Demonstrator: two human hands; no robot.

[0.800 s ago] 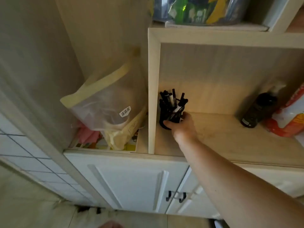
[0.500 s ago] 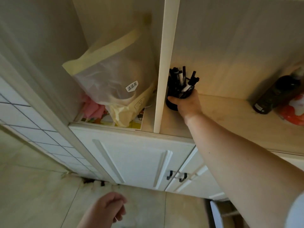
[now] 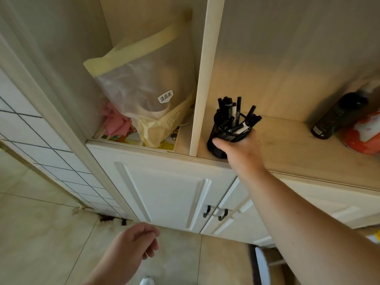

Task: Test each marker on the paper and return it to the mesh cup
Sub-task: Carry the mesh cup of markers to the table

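Note:
A black mesh cup (image 3: pixel 220 138) holds several black markers (image 3: pixel 232 114) and sits tilted near the front edge of a wooden shelf (image 3: pixel 287 145). My right hand (image 3: pixel 240 149) grips the cup around its side, thumb on the left wall. My left hand (image 3: pixel 135 243) hangs low over the floor with loosely curled fingers and holds nothing. No paper is in view.
A white divider (image 3: pixel 202 83) stands just left of the cup. Beyond it lie a plastic bag (image 3: pixel 144 87) and pink items (image 3: pixel 116 124). A dark bottle (image 3: pixel 337 116) and an orange pack (image 3: pixel 364 136) stand at the shelf's right. White cabinet doors (image 3: pixel 164 192) are below.
My right hand has drawn the cup toward the shelf's front edge and tilted it. My left hand has come into view at the bottom, and the camera has tipped downward.

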